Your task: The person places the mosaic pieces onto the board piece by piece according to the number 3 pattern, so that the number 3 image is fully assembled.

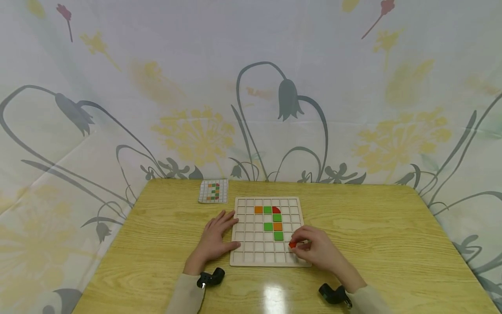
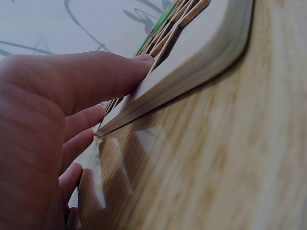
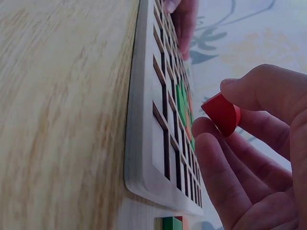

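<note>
My right hand [image 1: 319, 250] pinches a red quarter-round tile [image 3: 223, 114] between thumb and fingers, above the lower right part of a pale gridded wooden board [image 1: 251, 265]. Along the board's left edge rests my left hand [image 1: 213, 240], its thumb and fingertips touching the rim and its fingers spread. Set in the grid are an orange tile [image 1: 258, 210], a green tile [image 1: 267, 210] and a red quarter-round tile [image 1: 276, 210] in one row. Below them sit several more green tiles and another orange tile [image 1: 277, 226].
Behind the board to the left lies a small card [image 1: 201, 192] printed with a grid pattern of coloured squares. In the right wrist view, a green block [image 3: 171, 223] with something red lies beyond the board's edge. A floral cloth [image 1: 262, 131] hangs behind the wooden table [image 1: 372, 226].
</note>
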### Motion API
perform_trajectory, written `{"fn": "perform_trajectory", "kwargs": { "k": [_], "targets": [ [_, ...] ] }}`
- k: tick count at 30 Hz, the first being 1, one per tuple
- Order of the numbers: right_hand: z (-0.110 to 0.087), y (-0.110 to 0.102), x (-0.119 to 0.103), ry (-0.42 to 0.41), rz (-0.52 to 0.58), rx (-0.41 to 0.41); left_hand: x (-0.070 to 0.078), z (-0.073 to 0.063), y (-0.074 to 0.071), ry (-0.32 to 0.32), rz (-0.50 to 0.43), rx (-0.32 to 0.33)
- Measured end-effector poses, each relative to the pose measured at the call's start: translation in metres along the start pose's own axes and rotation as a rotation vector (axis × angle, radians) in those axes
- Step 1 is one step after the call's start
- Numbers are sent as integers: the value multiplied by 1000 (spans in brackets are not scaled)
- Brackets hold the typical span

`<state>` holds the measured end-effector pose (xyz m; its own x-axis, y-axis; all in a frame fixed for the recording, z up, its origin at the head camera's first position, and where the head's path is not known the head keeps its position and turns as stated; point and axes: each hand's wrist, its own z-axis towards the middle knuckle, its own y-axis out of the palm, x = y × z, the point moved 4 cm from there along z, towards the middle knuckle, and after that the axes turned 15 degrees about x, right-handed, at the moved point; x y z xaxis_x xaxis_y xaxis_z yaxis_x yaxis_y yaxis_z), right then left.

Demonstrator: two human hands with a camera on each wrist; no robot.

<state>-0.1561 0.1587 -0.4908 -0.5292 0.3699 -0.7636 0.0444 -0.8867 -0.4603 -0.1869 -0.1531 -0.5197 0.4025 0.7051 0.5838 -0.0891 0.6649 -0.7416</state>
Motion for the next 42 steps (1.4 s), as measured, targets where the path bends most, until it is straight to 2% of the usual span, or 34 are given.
{"fn": "perform_trajectory", "kwargs": {
  "k": [3,8,16,23,26,32,42],
  "targets": [
    [1,5,1,2,-11,-15,0,0,0,2,3,1],
    [5,13,-1,2,-108,-38,1,-1,0,7,-2,19],
    [8,24,-2,-12,-216,-43,1,-1,1,-9,1,4],
    [9,31,-4,13,-356,-22,1,-1,0,11,-3,19],
    [10,33,-6,15,-393,-5,0,0,0,2,8,9],
    [11,35,-9,20,-426,3,0,0,1,-4,19,-2],
    [12,35,-12,29,-408,-30,-1,0,1,-2,22,0]
  ]
}}
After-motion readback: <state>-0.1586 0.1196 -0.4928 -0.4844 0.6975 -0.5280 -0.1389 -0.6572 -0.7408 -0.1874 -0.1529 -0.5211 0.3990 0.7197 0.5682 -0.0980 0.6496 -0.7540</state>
